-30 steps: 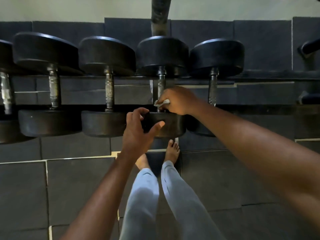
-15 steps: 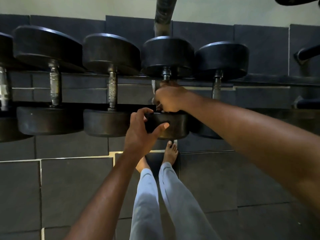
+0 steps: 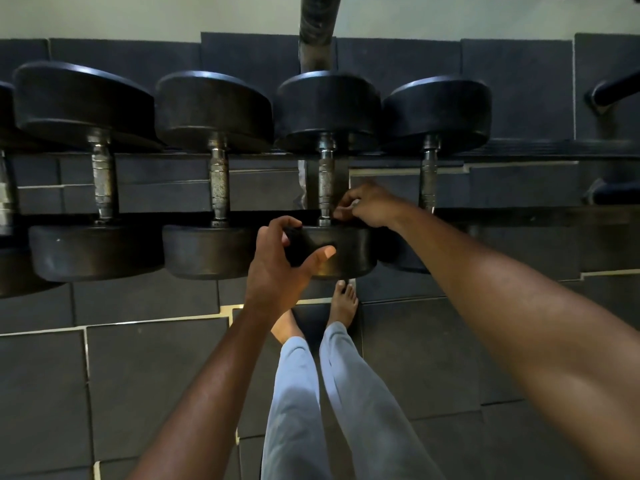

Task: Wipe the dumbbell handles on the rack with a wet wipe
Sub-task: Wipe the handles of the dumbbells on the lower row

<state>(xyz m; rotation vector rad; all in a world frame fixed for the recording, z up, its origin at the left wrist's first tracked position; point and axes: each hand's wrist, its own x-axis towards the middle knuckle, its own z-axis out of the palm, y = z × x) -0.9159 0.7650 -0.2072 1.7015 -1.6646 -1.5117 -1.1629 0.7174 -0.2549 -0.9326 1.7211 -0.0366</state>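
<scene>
Several black dumbbells with knurled steel handles lie side by side on a low rack. The third dumbbell's handle point(image 3: 326, 181) is bare along most of its length. My right hand point(image 3: 369, 206) is at the handle's near end, just right of it, fingers curled; only a pale scrap of the wet wipe point(image 3: 354, 203) shows between them. My left hand point(image 3: 280, 265) grips the rim of that dumbbell's near head point(image 3: 349, 249), thumb on its face.
Neighbouring dumbbell handles stand to the left point(image 3: 219, 183) and right point(image 3: 429, 178). A dark upright post point(image 3: 317, 26) rises behind the rack. My bare feet point(image 3: 343, 299) stand on dark rubber floor tiles point(image 3: 145, 375) just under the dumbbell. Another dark bar point(image 3: 614, 90) juts out at far right.
My right hand slid up the third handle, then back down to its near end, uncovering the steel. The white wipe seen one second ago is now almost hidden. My left hand kept its grip.
</scene>
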